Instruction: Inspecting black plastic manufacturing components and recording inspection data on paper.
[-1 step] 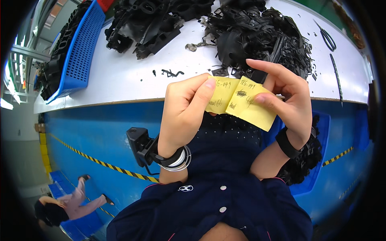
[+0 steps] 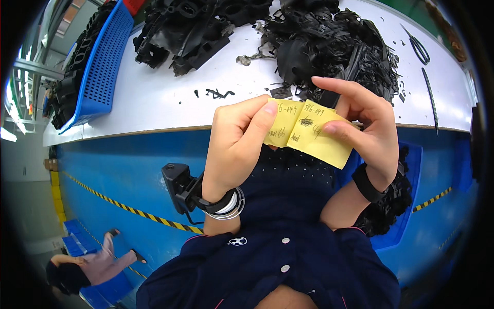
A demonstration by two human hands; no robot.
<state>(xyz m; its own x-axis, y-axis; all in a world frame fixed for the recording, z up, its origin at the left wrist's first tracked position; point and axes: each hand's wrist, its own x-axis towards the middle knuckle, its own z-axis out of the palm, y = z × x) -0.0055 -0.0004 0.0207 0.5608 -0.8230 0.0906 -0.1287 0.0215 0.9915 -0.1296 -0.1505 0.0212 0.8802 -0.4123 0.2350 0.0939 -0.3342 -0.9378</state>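
My left hand pinches a yellow paper note between thumb and fingers. A second yellow note overlaps its right edge, gripped by the thumb and bent fingers of my right hand; that hand's index finger stretches out above. Both notes carry dark handwriting and lie side by side before my chest, at the front edge of the white table. Just beyond them is a large heap of black rubbery scraps and strips.
Black molded parts are piled at the back left. A blue perforated basket of black parts stands at far left. Scissors and a thin black strip lie at right. A blue bin sits below; a person is at lower left.
The two notes have shifted very slightly leftward in my hands. The person at lower left has moved a leg a little. Otherwise the scene looks the same.
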